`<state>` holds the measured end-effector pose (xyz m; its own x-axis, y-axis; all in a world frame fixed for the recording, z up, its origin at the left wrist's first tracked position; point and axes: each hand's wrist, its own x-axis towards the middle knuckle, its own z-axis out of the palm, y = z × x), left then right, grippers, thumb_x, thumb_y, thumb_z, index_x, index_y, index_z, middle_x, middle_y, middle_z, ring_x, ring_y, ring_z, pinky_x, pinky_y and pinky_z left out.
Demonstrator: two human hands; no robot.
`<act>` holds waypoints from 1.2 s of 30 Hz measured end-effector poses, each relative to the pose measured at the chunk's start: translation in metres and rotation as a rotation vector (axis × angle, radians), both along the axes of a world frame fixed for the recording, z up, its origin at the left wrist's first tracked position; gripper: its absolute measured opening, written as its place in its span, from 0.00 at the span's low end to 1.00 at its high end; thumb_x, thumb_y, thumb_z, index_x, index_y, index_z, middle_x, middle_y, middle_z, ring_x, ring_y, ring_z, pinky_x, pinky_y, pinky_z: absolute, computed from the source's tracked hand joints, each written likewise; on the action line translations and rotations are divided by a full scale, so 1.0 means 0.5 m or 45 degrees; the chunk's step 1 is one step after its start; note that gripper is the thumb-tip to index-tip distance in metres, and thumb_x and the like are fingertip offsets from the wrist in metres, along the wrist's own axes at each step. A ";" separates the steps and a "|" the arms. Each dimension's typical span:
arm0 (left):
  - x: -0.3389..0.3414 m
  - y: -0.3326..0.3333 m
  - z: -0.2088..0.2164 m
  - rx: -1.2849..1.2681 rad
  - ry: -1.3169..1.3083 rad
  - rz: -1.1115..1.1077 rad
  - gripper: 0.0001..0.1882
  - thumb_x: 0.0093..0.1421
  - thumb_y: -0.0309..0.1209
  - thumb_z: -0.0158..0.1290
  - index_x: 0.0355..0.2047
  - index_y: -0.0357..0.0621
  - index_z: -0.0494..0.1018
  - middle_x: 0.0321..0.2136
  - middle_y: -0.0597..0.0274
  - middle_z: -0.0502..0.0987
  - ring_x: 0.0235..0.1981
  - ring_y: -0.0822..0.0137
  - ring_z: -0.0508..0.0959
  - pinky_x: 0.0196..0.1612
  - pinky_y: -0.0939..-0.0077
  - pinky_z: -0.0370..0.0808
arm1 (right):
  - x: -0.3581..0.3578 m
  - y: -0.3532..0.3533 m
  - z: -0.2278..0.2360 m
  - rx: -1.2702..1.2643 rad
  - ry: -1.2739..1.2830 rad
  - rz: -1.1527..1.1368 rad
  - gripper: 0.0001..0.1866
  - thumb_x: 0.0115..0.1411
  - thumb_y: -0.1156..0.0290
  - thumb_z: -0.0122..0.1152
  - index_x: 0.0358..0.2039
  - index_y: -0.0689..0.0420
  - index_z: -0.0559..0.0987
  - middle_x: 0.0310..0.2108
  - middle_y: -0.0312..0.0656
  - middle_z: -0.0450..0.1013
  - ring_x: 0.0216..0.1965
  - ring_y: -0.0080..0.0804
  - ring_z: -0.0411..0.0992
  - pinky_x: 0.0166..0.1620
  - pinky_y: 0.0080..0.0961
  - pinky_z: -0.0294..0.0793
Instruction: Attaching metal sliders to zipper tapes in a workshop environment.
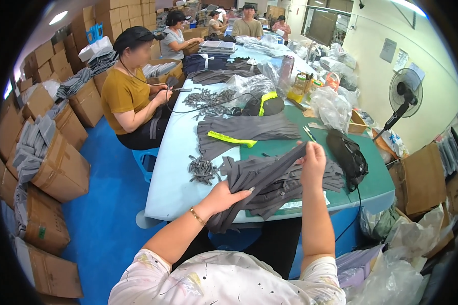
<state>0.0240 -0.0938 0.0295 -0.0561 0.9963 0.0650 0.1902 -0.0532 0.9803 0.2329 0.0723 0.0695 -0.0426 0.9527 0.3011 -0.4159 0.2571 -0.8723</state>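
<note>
Head: two hands [221,198] [314,160] hold one grey bundle [268,176]; two yellow strips [232,139] [265,100].

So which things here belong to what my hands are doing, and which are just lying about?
Seemingly part of the job: grey fabric strips held by the left hand and right hand; the pile of similar strips on the table; possibly the clump of small grey pieces.

Probably just about: black bag; translucent plastic bag; fan.
</note>
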 end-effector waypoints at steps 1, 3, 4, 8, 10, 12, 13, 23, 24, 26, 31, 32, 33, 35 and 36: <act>0.006 0.006 0.004 0.015 0.065 0.025 0.21 0.54 0.37 0.57 0.44 0.36 0.71 0.37 0.56 0.77 0.40 0.68 0.75 0.46 0.76 0.69 | 0.022 0.028 0.001 0.007 0.000 -0.059 0.07 0.63 0.69 0.47 0.36 0.59 0.68 0.34 0.46 0.75 0.23 0.20 0.71 0.20 0.13 0.71; -0.008 0.008 0.000 0.040 0.007 0.019 0.19 0.55 0.37 0.56 0.43 0.38 0.72 0.35 0.59 0.77 0.38 0.70 0.75 0.42 0.78 0.71 | 0.047 0.103 -0.002 -0.056 0.000 -0.163 0.07 0.63 0.69 0.47 0.36 0.60 0.69 0.34 0.45 0.75 0.24 0.20 0.71 0.19 0.14 0.72; -0.010 0.001 0.006 -0.033 -0.113 0.061 0.17 0.56 0.37 0.55 0.43 0.40 0.73 0.35 0.60 0.78 0.37 0.73 0.75 0.36 0.81 0.70 | 0.082 0.140 -0.006 -0.064 -0.020 -0.268 0.08 0.63 0.69 0.47 0.36 0.61 0.69 0.34 0.45 0.75 0.24 0.21 0.71 0.20 0.15 0.73; -0.034 -0.026 0.019 -0.117 -0.419 0.055 0.15 0.59 0.36 0.51 0.42 0.40 0.72 0.27 0.65 0.76 0.18 0.83 0.65 0.18 0.90 0.59 | 0.225 0.266 -0.060 -0.199 0.032 -0.623 0.10 0.61 0.70 0.49 0.33 0.64 0.72 0.32 0.43 0.73 0.27 0.26 0.71 0.22 0.19 0.77; -0.040 -0.039 0.017 -0.160 -0.558 -0.003 0.17 0.62 0.37 0.45 0.44 0.35 0.69 0.24 0.65 0.73 0.11 0.83 0.60 0.16 0.89 0.57 | 0.279 0.304 -0.082 -0.266 -0.004 -0.785 0.11 0.59 0.70 0.50 0.33 0.67 0.72 0.31 0.43 0.71 0.27 0.29 0.71 0.23 0.20 0.79; -0.037 -0.050 0.011 -0.204 -0.694 -0.015 0.17 0.63 0.37 0.44 0.43 0.35 0.69 0.24 0.64 0.73 0.11 0.82 0.60 0.16 0.88 0.58 | 0.314 0.312 -0.097 -0.297 -0.190 -0.893 0.12 0.59 0.70 0.51 0.34 0.69 0.72 0.34 0.44 0.70 0.28 0.31 0.72 0.24 0.22 0.80; -0.036 -0.056 0.008 -0.240 -0.825 -0.039 0.17 0.63 0.37 0.43 0.43 0.35 0.68 0.25 0.62 0.73 0.12 0.81 0.61 0.16 0.87 0.58 | 0.334 0.311 -0.105 -0.371 -0.356 -0.808 0.14 0.58 0.69 0.51 0.39 0.67 0.71 0.38 0.45 0.69 0.31 0.31 0.72 0.22 0.22 0.79; 0.002 -0.075 -0.013 -0.288 -0.809 -0.127 0.15 0.64 0.36 0.42 0.38 0.36 0.69 0.27 0.55 0.75 0.14 0.77 0.65 0.17 0.85 0.63 | 0.036 -0.057 -0.027 0.441 -0.873 -0.019 0.10 0.54 0.75 0.59 0.39 0.58 0.76 0.34 0.37 0.72 0.31 0.20 0.70 0.30 0.16 0.69; 0.004 -0.076 -0.011 -0.270 -0.786 -0.132 0.15 0.64 0.36 0.42 0.38 0.36 0.69 0.28 0.54 0.76 0.14 0.77 0.65 0.17 0.85 0.64 | -0.001 -0.122 -0.016 0.333 -0.891 0.190 0.09 0.55 0.75 0.60 0.38 0.58 0.77 0.31 0.36 0.73 0.30 0.19 0.70 0.29 0.14 0.69; 0.008 -0.084 -0.011 -0.291 -0.774 -0.126 0.15 0.64 0.36 0.42 0.38 0.35 0.69 0.28 0.54 0.76 0.14 0.78 0.66 0.17 0.86 0.64 | -0.058 -0.202 -0.017 0.557 -0.937 0.220 0.13 0.52 0.76 0.62 0.40 0.59 0.76 0.31 0.38 0.73 0.28 0.21 0.70 0.27 0.15 0.69; 0.014 -0.097 -0.015 -0.241 -0.730 -0.106 0.12 0.64 0.33 0.44 0.40 0.38 0.70 0.26 0.55 0.76 0.14 0.78 0.67 0.15 0.88 0.64 | -0.118 -0.247 -0.061 0.416 -0.765 0.413 0.14 0.49 0.77 0.64 0.39 0.59 0.76 0.29 0.37 0.70 0.27 0.20 0.68 0.26 0.15 0.69; 0.014 -0.098 -0.019 -0.251 -0.730 -0.101 0.12 0.64 0.33 0.44 0.40 0.38 0.70 0.26 0.55 0.76 0.14 0.78 0.67 0.15 0.88 0.64 | -0.125 -0.251 -0.074 0.338 -0.699 0.475 0.14 0.49 0.78 0.64 0.38 0.59 0.77 0.28 0.37 0.70 0.26 0.19 0.68 0.25 0.15 0.69; 0.015 -0.100 -0.024 -0.252 -0.741 -0.074 0.11 0.63 0.33 0.44 0.40 0.38 0.70 0.26 0.55 0.76 0.14 0.78 0.67 0.15 0.88 0.63 | -0.131 -0.255 -0.083 0.330 -0.697 0.483 0.14 0.49 0.78 0.64 0.38 0.59 0.77 0.28 0.37 0.70 0.26 0.19 0.68 0.25 0.15 0.69; 0.014 -0.105 -0.032 -0.253 -0.753 -0.044 0.11 0.63 0.33 0.45 0.40 0.39 0.70 0.27 0.55 0.76 0.14 0.78 0.67 0.14 0.88 0.63 | -0.140 -0.259 -0.096 0.380 -0.583 0.386 0.11 0.49 0.79 0.63 0.35 0.60 0.78 0.27 0.36 0.70 0.23 0.17 0.68 0.24 0.15 0.69; 0.013 -0.108 -0.036 -0.263 -0.764 -0.029 0.11 0.63 0.33 0.45 0.40 0.39 0.69 0.27 0.56 0.75 0.14 0.78 0.67 0.14 0.88 0.63 | -0.146 -0.264 -0.102 0.377 -0.583 0.389 0.11 0.49 0.79 0.63 0.35 0.60 0.78 0.27 0.36 0.70 0.23 0.17 0.68 0.24 0.15 0.69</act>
